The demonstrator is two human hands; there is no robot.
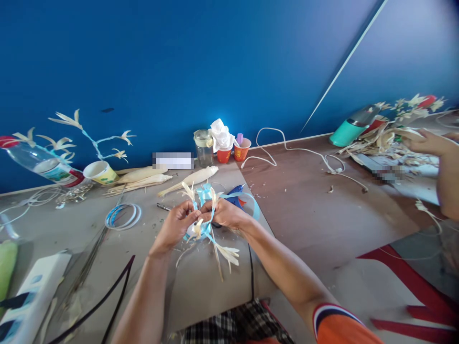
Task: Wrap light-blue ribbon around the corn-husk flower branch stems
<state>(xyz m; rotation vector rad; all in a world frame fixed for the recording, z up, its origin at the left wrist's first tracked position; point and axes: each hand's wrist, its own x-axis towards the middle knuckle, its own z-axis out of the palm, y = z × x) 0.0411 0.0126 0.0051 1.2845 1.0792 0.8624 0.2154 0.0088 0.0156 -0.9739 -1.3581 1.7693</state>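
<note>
My left hand (178,223) and my right hand (225,213) meet over the table, fingers pinched on a husk flower spray (226,254). Its pale petals fan out on thin stems wrapped in light blue, pointing up and toward me. A loop of light blue ribbon (256,205) curves out to the right of my right hand. Just beyond the hands rests a blue glue gun (235,196), partly covered. My fingers hide the exact spot they grip.
Dried husks (195,178), a glass jar (203,149) and red paper cups (242,150) stand along the wall. To the left are a wire coil (124,216), another flower spray in a paper cup (99,173) and a power strip (36,286). Another person's hand (425,143) holds husk at right.
</note>
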